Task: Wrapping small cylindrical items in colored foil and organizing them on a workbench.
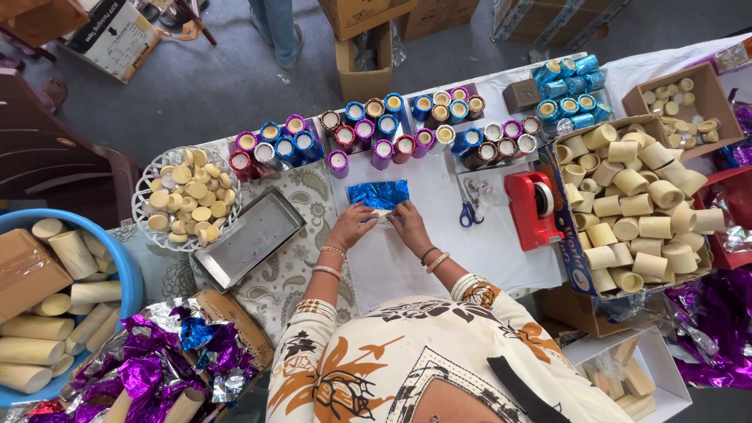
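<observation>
Both hands meet at the middle of the white table (501, 251), over a sheet of blue foil (378, 193). The left hand (352, 224) is curled, its fingertips pinching the near left edge of the foil. The right hand (407, 222) is curled the same way, its fingers pressing the near right edge. Between the two hands a small pale piece shows under the foil's near edge; what it is cannot be told. The foil lies flat, its far part spread toward the back of the table.

Just right of the hands lie blue-handled scissors (468, 211), and beside them stands a red tape dispenser (533, 207). Left of the hands a metal tray (247, 239) rests on a patterned cloth, next to a white basket of pale round discs (186, 200). Behind the foil runs a row of small cylinders wrapped in coloured foil (376, 133). At the right a cardboard box holds bare cream cylinders (634, 211). At the near left sit a blue tub of long pale rolls (59, 313) and a heap of purple foil (164, 352).
</observation>
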